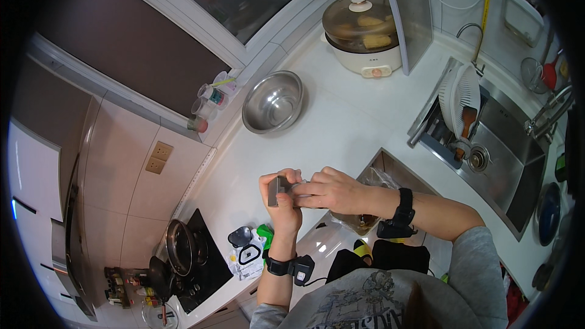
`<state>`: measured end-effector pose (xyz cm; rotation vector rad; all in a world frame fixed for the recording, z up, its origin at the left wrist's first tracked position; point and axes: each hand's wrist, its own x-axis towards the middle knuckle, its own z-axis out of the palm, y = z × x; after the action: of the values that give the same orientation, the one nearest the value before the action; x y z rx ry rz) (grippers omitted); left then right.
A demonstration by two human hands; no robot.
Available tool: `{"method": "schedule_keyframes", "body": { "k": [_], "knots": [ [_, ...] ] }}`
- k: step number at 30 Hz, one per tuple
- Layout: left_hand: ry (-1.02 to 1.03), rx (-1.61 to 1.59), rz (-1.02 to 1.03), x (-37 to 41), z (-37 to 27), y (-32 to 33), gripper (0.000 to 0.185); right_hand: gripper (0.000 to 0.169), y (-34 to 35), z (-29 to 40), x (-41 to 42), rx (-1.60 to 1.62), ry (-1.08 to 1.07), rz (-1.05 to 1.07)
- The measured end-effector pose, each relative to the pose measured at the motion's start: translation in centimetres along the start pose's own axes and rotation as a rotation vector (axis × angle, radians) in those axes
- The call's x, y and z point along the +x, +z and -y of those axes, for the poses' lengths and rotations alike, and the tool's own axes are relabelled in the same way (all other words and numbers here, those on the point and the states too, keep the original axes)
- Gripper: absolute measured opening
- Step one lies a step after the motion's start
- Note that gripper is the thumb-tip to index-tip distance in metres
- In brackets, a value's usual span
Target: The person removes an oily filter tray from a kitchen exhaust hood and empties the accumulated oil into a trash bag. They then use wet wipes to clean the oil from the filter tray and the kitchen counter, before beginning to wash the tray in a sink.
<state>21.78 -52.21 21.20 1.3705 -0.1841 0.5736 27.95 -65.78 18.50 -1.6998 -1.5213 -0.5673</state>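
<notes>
Before my body, near the counter's front edge, both hands meet at a small grey box-like object [275,190]. My left hand [284,201] is closed around it, with the thumb on its near side. From the right, my right hand [331,190] reaches across, its fingers at the object's right end; the fingertips are partly hidden, so whether they grip it cannot be told. A stainless steel bowl [273,102] rests on the white counter [338,119] beyond my hands. Below my left hand lie a white printed packet [247,262], a small dark dish [240,236] and something green [265,236].
An electric cooker [363,55] with a glass lid holds food at the back. The sink [507,146] with a white colander [459,96] is at right. A black hob [205,260] with pans stands at lower left. Plastic cups [212,96] line the window sill.
</notes>
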Motion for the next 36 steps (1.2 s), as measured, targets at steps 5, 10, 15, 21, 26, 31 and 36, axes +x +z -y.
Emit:
{"method": "schedule_keyframes", "body": {
  "k": [5,10,15,21,26,31,36],
  "knots": [
    [-0.027,0.055,-0.019,0.3,-0.9,0.3,0.059,0.03,0.2,-0.3,-0.9,-0.022,-0.008,0.031],
    [-0.019,0.065,-0.004,0.4,-1.6,0.0,0.059,0.028,1.1,-0.3,-2.4,-0.044,0.029,0.071],
    [0.01,-0.021,-0.019,0.6,-1.6,-0.7,0.057,0.028,1.6,-0.4,-3.0,-0.061,0.025,0.059],
    [-0.026,0.011,-0.019,0.5,-1.8,-0.6,0.057,0.029,1.6,-0.5,-3.3,-0.094,-0.002,0.078],
    [-0.032,0.002,-0.026,0.4,-1.7,-0.8,0.056,0.027,1.7,-0.5,-3.6,-0.098,0.002,0.095],
    [-0.046,-0.01,-0.036,0.3,-1.8,-0.9,0.056,0.031,1.9,-0.7,-4.2,-0.077,0.004,0.126],
    [-0.039,0.034,-0.016,0.3,-2.2,-0.8,0.058,0.029,2.5,-0.9,-5.1,-0.085,0.006,0.16]
  ]
}}
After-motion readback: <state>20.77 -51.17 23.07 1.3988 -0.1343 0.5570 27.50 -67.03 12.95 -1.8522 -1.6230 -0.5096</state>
